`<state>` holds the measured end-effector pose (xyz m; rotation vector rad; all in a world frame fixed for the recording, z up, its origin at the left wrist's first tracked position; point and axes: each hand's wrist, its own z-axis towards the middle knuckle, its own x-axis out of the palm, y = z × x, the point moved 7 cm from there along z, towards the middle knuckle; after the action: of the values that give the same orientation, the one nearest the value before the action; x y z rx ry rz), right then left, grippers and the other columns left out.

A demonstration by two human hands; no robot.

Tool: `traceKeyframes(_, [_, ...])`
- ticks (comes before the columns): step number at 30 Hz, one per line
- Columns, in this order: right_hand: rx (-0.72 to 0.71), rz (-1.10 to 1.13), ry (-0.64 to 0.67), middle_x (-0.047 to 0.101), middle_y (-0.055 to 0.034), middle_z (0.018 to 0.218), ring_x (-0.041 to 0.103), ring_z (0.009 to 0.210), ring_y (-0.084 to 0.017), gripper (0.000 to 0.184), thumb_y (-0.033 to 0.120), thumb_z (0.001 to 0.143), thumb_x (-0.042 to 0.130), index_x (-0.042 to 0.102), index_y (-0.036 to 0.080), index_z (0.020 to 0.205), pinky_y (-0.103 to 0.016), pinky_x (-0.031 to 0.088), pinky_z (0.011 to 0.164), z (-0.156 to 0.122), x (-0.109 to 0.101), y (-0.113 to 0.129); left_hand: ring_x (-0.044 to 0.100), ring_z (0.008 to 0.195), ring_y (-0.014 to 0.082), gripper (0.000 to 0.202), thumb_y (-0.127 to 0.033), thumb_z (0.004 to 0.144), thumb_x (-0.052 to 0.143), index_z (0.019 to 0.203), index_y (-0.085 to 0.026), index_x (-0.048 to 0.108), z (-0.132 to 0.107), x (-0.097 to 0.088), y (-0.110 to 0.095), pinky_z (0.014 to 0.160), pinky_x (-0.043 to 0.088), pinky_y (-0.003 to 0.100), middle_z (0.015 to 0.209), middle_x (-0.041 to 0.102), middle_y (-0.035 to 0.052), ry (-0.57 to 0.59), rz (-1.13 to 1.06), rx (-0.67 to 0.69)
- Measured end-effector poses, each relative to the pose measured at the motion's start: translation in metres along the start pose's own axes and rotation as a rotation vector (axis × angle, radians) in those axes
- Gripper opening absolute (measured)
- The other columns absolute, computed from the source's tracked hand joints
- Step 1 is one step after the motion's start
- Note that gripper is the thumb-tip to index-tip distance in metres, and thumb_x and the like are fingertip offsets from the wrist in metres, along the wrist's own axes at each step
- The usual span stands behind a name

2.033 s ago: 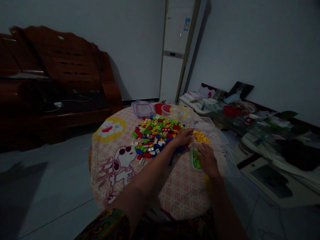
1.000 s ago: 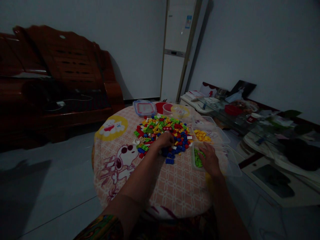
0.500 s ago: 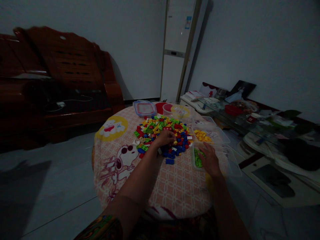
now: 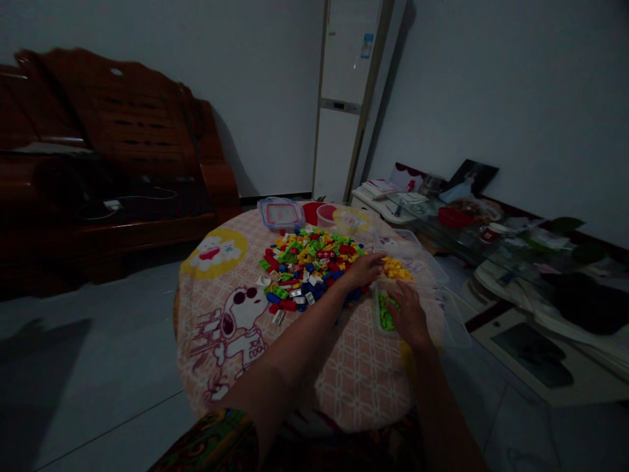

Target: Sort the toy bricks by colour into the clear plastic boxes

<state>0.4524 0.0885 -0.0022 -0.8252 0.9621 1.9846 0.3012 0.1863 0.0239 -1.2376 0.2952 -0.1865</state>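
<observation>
A heap of mixed toy building bricks (image 4: 304, 259) in red, yellow, green, blue and white lies on the round table. My left hand (image 4: 367, 269) is at the heap's right edge, beside the yellow bricks (image 4: 396, 269) in a clear tray. Its fingers are closed together, and whatever they hold is hidden or too small to make out. Green bricks (image 4: 386, 313) lie in a clear plastic box (image 4: 377, 322) nearer to me. My right hand (image 4: 411, 316) grips this box at its right side, with fingers bent over the rim above the green bricks.
A lidded container (image 4: 282, 214) and a round clear tub (image 4: 326, 216) stand at the table's back. A patterned cloth (image 4: 363, 373) covers the table. To the right is a cluttered glass-topped stand (image 4: 432, 223); a wooden sofa (image 4: 128, 144) is at the left.
My left hand has moved right, from the middle of the heap to the yellow bricks. My right hand stays at the green bricks' box. The view has shifted slightly.
</observation>
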Motion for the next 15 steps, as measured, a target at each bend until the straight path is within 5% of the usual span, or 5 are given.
traceKeyframes(4, [0.01, 0.003, 0.012, 0.051, -0.0143, 0.147, 0.042, 0.139, -0.032, 0.032, 0.031, 0.095, 0.048, 0.072, 0.019, 0.112, -0.053, 0.038, 0.115, 0.0, 0.0, 0.002, 0.07, 0.1, 0.0196, 0.047, -0.01, 0.08, 0.06, 0.126, -0.014, 0.067, -0.022, -0.03, 0.004, 0.091, 0.054, 0.033, 0.113, 0.075, 0.011, -0.076, 0.246, -0.045])
traceKeyframes(10, [0.016, 0.01, -0.006, 0.054, -0.0122, 0.145, 0.043, 0.137, -0.032, 0.031, 0.031, 0.094, 0.049, 0.073, 0.021, 0.111, -0.053, 0.039, 0.115, 0.0, -0.002, 0.002, 0.068, 0.08, 0.0178, 0.023, -0.016, 0.079, 0.062, 0.095, -0.015, 0.078, -0.05, -0.083, -0.006, 0.079, 0.053, 0.028, 0.087, 0.077, 0.0034, -0.108, 0.604, -0.148])
traceKeyframes(15, [0.016, -0.002, -0.001, 0.054, -0.0129, 0.144, 0.044, 0.136, -0.032, 0.032, 0.033, 0.093, 0.049, 0.073, 0.02, 0.111, -0.054, 0.04, 0.114, 0.001, 0.0, -0.001, 0.066, 0.074, 0.0155, 0.017, -0.015, 0.074, 0.064, 0.082, -0.015, 0.079, -0.057, -0.089, -0.007, 0.073, 0.048, 0.023, 0.078, 0.075, 0.0019, -0.013, 0.753, -0.215])
